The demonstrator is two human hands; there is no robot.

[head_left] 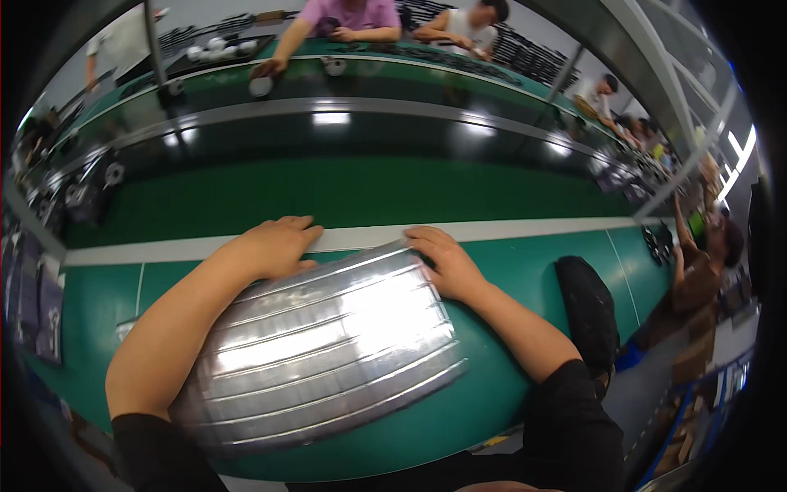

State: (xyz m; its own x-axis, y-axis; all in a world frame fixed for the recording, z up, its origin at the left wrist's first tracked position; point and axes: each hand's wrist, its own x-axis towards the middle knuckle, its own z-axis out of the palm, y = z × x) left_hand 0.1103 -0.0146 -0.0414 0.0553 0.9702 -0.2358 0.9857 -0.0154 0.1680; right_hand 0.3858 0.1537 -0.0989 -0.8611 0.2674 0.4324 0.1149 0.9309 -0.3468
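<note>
A shiny, see-through ribbed plastic tray lies tilted over the green worktop in front of me, its long parallel ridges running left to right. My left hand is at its far edge, fingers stretched out over the pale rail and thumb apart, near the tray's rim. At the far right corner, my right hand grips the tray, with fingers along the far edge and thumb at the side. Glare hides part of the tray's surface. My left forearm covers its left side.
Beyond the pale rail runs a green conveyor belt. To the right, a black elongated object lies on the worktop. Across the line, co-workers handle parts near a white round piece. Dark parts stand at the left.
</note>
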